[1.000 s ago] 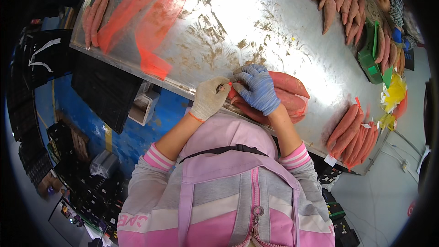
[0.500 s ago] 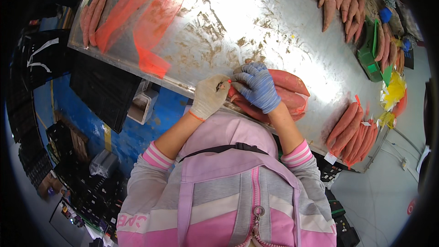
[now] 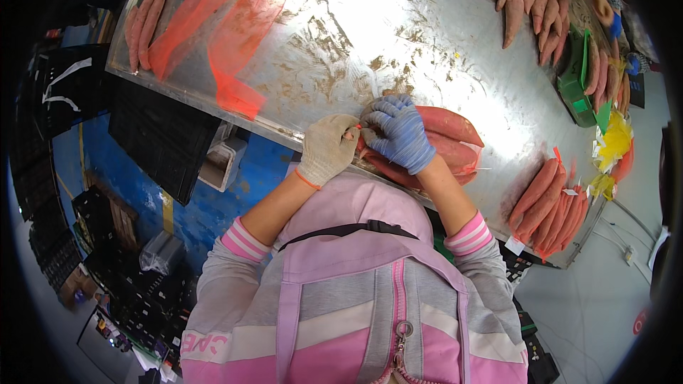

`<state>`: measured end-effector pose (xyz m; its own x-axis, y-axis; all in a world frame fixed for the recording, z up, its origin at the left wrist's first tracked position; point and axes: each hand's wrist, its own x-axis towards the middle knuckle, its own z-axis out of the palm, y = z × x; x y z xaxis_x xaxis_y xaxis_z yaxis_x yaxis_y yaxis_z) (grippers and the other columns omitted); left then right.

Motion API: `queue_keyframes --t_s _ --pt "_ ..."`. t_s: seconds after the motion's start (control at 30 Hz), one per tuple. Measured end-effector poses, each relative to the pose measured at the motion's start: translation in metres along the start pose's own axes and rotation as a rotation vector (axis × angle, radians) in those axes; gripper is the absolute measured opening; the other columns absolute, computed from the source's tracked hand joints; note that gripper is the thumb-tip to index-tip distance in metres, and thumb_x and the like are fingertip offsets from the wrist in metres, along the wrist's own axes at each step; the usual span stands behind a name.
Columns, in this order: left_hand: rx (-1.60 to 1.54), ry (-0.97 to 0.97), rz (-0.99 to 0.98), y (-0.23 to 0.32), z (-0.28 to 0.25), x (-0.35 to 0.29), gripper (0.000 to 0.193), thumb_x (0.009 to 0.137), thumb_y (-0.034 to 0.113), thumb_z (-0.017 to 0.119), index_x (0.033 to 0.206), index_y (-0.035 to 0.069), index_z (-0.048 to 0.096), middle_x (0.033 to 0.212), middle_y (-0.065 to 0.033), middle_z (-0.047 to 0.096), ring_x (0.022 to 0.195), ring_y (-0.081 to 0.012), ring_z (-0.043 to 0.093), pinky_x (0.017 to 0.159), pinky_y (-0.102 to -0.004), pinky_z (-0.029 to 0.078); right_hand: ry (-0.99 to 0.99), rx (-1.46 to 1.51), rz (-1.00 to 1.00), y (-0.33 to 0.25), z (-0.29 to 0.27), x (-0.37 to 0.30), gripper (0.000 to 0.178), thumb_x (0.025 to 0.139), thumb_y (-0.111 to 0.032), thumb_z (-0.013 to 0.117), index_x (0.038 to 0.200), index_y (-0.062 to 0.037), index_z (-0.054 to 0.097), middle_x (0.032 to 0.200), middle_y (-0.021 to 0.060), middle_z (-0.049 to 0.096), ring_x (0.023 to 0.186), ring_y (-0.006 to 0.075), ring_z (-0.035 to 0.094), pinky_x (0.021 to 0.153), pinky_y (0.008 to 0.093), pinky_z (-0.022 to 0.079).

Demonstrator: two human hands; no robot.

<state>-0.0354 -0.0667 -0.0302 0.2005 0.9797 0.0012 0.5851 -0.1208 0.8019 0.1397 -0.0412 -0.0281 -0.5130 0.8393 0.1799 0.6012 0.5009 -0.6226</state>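
A red mesh bag of sweet potatoes (image 3: 452, 149) lies on the metal table (image 3: 334, 64) by its near edge. At the bag's left end, its gathered neck is pinched by my left hand (image 3: 326, 149), in an off-white glove with an orange cuff. My right hand (image 3: 400, 134), in a blue-grey glove, is closed on the same end, its fingertips nearly meeting the left ones. The fingers partly hide the bunched mesh, so I cannot see how it is closed.
Empty red mesh bags (image 3: 245, 50) lie at the left, beside loose sweet potatoes (image 3: 148, 25). More loose sweet potatoes (image 3: 512, 0) are heaped at the far right, near a green scale-like container (image 3: 575, 85). Filled mesh bags (image 3: 544, 203) rest at the right edge. A co-worker's hand (image 3: 602, 3) shows beyond.
My hands stay at the bag's neck, with the fingertips shifting slightly and the left fingers closing a little. At the far right, the co-worker's arm has moved.
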Motion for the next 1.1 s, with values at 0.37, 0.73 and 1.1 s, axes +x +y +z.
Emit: queue_keyframes --t_s 0.37,0.73,1.1 --pt "0.216 0.074 0.021 0.014 -0.016 0.002 0.007 0.067 0.011 0.067 0.072 0.009 0.062 0.067 -0.0075 0.059 0.068 -0.0285 0.056 0.061 -0.0395 0.045 0.013 -0.031 -0.012 -0.001 0.009 -0.004 0.020 0.066 -0.017 0.064 0.084 -0.0080 0.060 0.092 0.0104 0.059 0.088 0.0272 0.054 0.083 0.0402 0.039" --pt "-0.046 -0.162 -0.341 0.005 -0.007 0.002 0.015 0.077 0.019 0.060 0.080 0.006 0.068 0.076 -0.0140 0.065 0.069 -0.0302 0.063 0.064 -0.0369 0.050 0.024 -0.032 -0.035 -0.007 0.005 -0.006 0.018 0.068 -0.014 0.064 0.083 -0.0066 0.057 0.088 0.0105 0.057 0.087 0.0277 0.054 0.080 0.0411 0.042" --pt "0.264 -0.322 -0.187 -0.006 -0.001 0.007 0.021 0.082 0.022 0.048 0.097 0.014 0.059 0.091 -0.0107 0.061 0.084 -0.0323 0.060 0.071 -0.0438 0.048 -0.004 -0.004 -0.013 -0.010 0.004 0.005 0.014 0.070 -0.011 0.064 0.082 -0.0072 0.059 0.089 0.0099 0.057 0.089 0.0307 0.054 0.084 0.0428 0.041"
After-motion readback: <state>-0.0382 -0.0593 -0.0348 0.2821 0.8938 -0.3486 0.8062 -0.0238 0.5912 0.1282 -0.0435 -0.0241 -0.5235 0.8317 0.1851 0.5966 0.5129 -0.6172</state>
